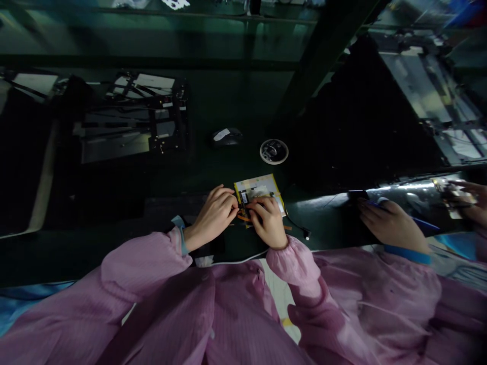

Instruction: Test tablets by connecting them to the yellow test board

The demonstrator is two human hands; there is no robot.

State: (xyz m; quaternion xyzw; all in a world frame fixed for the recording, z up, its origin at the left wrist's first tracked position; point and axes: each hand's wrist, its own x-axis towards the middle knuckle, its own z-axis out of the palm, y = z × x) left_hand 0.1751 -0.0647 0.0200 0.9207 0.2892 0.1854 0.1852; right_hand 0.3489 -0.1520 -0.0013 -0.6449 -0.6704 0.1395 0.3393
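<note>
A flat, pale rectangular piece with yellow edges [273,183] lies on the dark bench before me; it looks like a battery pack. Along its left part are a dark strip with a white label [244,196] and an orange ribbon-like strip [243,217]. My left hand [215,217] is at its left edge, fingers curled and pinched together. My right hand [269,222] reaches over its near part, fingers bent down near the dark strip. What lies between the fingertips of either hand is hidden. A black cable with a small plug [306,234] extends to the right.
Beyond the piece are a black mouse [227,137] and a round dish of small parts [274,151]. Opened dark device panels [129,121] stand left, and a large black panel [353,111] stands right. A co-worker's hand [393,225] works close on the right.
</note>
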